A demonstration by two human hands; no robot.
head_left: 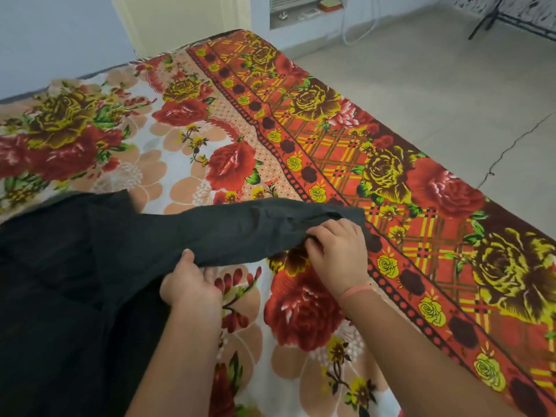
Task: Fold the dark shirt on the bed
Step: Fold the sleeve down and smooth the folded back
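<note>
The dark shirt (66, 266) lies spread over the left half of the bed (228, 121), which wears a floral sheet. One long sleeve stretches rightward across the sheet. My left hand (189, 284) pinches the sleeve's lower edge near its middle, thumb on top and fingers under the cloth. My right hand (337, 251) grips the sleeve close to the cuff end, fingers curled into the fabric. The sleeve is lifted slightly off the sheet between my hands. The shirt's body runs out of view at the left and bottom.
The bed's right edge (451, 182) drops to a pale tiled floor (421, 85). A thin cable (511, 145) crosses the floor. A wall unit with small items (307, 10) stands at the back, and black metal legs (493, 16) show at the top right.
</note>
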